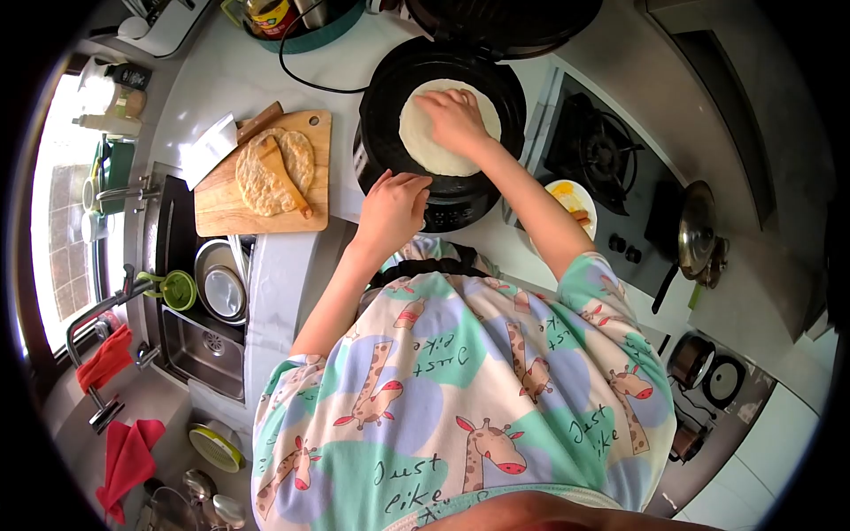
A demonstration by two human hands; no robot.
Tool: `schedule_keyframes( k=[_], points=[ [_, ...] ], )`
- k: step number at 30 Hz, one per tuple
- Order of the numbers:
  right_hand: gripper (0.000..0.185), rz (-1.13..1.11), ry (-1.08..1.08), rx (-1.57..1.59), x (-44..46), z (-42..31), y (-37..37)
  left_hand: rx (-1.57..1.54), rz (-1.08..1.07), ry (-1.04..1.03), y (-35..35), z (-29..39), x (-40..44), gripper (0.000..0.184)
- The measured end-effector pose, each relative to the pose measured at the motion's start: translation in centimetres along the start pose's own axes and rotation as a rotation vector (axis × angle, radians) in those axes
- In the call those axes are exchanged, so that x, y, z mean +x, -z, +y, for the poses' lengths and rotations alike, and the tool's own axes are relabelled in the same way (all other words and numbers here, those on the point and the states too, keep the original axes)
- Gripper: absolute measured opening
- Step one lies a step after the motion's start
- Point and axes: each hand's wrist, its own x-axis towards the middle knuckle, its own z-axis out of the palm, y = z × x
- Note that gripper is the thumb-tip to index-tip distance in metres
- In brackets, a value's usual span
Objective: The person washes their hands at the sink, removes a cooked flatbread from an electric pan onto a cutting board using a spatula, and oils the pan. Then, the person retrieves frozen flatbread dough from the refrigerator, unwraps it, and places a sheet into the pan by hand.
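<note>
A pale round flatbread (416,150) lies in the black pan of an open electric griddle (376,133). My right hand (456,122) rests on its upper part, with fingers apart and touching the surface. Over the griddle's front left rim, my left hand (394,211) hovers with loosely bent fingers and holds nothing visible. To the left, a browned flatbread (297,155) sits on a wooden cutting board (317,195). A wooden spatula (282,177) lies across this bread, and a cleaver (212,150) overlaps the board's upper left corner.
Right of the griddle are a white plate (586,202) with yellow food and a gas stove (602,159). The raised griddle lid (505,22) stands behind. A black cord (305,81) crosses the counter. A sink (208,358) with bowls is at left.
</note>
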Motion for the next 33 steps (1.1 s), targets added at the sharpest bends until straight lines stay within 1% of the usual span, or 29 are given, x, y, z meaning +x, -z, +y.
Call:
schedule_keyframes(
  k=[3, 6, 15, 18, 21, 24, 27, 33],
  points=[
    [0.045, -0.004, 0.011, -0.042, -0.6, -0.6, -0.7, -0.001, -0.012, 0.002, 0.0, 0.1, -0.1, 0.022],
    [0.044, -0.060, -0.003, -0.068, -0.4, -1.2, 0.2, 0.002, -0.008, -0.005, -0.1, 0.0, -0.1, 0.022],
    [0.044, -0.121, -0.049, -0.120, 0.2, -1.3, 0.1, 0.012, -0.014, 0.013, 0.1, -0.1, -0.5, 0.022],
    [0.043, -0.104, -0.060, -0.125, 0.5, -1.2, 0.0, 0.011, -0.015, 0.012, 0.1, 0.0, -0.6, 0.022],
    [0.044, -0.065, -0.056, -0.048, 0.6, -1.0, 0.1, 0.011, -0.005, 0.003, 0.3, 0.2, -0.7, 0.022],
    [0.041, 0.049, 0.044, 0.063, -0.6, -1.4, -0.4, 0.014, 0.006, -0.003, 0.5, 0.1, -0.7, 0.022],
    [0.038, 0.008, 0.116, 0.063, -1.3, -2.2, -0.3, 0.012, 0.001, -0.006, 0.3, -0.2, -0.7, 0.022],
    [0.035, 0.017, 0.116, 0.013, -1.5, -2.8, 0.1, 0.015, 0.007, -0.009, 0.4, 0.0, -0.7, 0.022]
  ],
)
